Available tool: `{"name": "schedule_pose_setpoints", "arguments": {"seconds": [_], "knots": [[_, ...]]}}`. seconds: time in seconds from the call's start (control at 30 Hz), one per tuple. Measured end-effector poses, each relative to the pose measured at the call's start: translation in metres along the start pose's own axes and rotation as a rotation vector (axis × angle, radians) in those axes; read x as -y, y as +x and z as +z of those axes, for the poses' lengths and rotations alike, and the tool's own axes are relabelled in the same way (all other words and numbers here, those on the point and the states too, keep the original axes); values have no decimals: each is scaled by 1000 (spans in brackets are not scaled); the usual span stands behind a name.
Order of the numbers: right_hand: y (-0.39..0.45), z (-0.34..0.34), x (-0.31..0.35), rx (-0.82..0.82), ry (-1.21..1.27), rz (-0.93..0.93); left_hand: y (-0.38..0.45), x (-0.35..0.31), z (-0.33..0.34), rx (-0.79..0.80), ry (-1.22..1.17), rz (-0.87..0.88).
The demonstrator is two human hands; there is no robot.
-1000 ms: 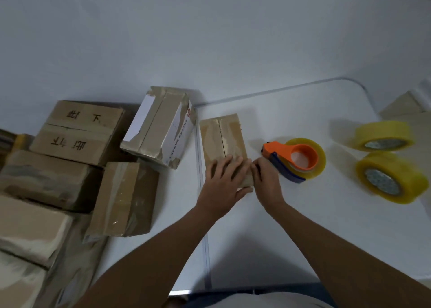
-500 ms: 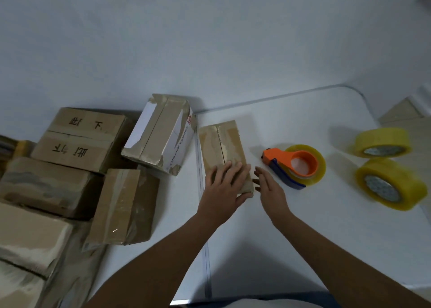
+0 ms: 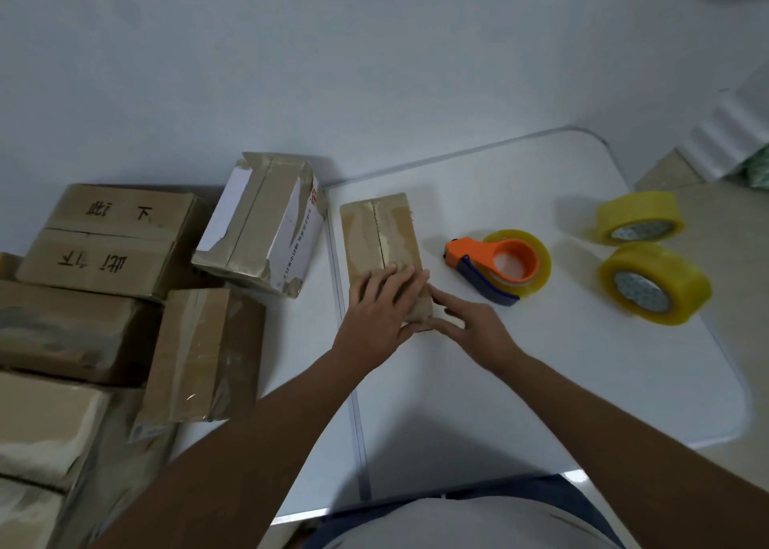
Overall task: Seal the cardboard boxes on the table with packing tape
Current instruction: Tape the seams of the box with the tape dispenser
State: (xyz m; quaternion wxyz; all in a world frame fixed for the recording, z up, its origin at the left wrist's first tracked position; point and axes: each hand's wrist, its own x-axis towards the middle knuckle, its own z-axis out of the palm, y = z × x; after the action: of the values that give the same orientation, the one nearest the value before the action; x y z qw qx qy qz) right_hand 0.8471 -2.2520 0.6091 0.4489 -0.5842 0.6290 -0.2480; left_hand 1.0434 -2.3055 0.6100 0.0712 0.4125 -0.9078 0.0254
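Returned against near right corner of small brown cardboard box (image 3: 380, 244) at table centre, right hand (image 3: 470, 328) open-fingered, left hand (image 3: 380, 311) flat on top; probably light, stiff: grasp by long sides.

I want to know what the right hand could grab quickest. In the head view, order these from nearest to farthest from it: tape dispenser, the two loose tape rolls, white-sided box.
1. Tape dispenser, just right of the right hand.
2. White-sided box, far left.
3. Loose tape rolls, far right.
Items 2 and 3 are too close to call.
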Motion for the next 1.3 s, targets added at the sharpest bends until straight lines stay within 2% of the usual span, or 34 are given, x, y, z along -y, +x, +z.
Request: {"name": "schedule_pose_setpoints", "arguments": {"seconds": [0.17,0.3,0.4,0.47,0.5,0.57,0.63,0.73,0.8,0.87,1.07,1.3], "knots": [[19,-20,13,106,-314,-119,1,1,4,12,39,16],[12,-2,13,47,-289,-72,1,-1,-1,45,-25,16],[5,5,17,-6,-184,-32,9,5,-20,216,-243,23],[-2,4,20,-66,-197,-36,13,18,-42,319,-571,-68],[-5,3,21,-95,-242,-68,11,26,-54,301,-722,-139],[-8,2,26,-134,-344,-186,-3,39,-70,124,-841,-338],[-4,7,33,-127,-429,-295,-26,47,-70,-34,-933,-656],[10,21,50,-45,-611,-389,-54,43,-52,-19,-1413,-1249],[21,31,57,23,-735,-379,-64,37,-34,2,-1741,-1495],[28,39,58,26,-829,-363,-69,28,-21,6,-1925,-1619],[32,48,50,1,-1006,-313,-70,18,-19,-64,-2123,-1659],[31,49,51,1,-1055,-309,-82,25,-24,-115,-2006,-1367]]}}
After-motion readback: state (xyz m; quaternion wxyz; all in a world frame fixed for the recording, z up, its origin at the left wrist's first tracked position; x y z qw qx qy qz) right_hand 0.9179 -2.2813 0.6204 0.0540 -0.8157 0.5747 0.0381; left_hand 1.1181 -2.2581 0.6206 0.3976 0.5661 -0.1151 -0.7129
